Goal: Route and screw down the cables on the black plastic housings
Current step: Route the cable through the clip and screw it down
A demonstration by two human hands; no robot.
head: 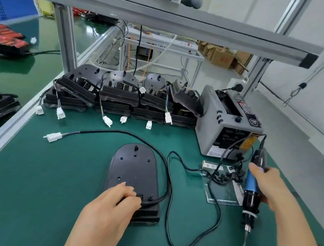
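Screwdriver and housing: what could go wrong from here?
The left hand holds the cable down at the near end of the housing, so the bit of the screwdriver could catch fingers there. A loose cord loops on the mat between the housing and the right hand; moving across may snag it.

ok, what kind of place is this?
Probably an electronics assembly workstation: green mat-covered bench under an aluminium-profile frame, stacked black plastic housings with white-plug cables, and a blue-and-black electric screwdriver in the right hand.
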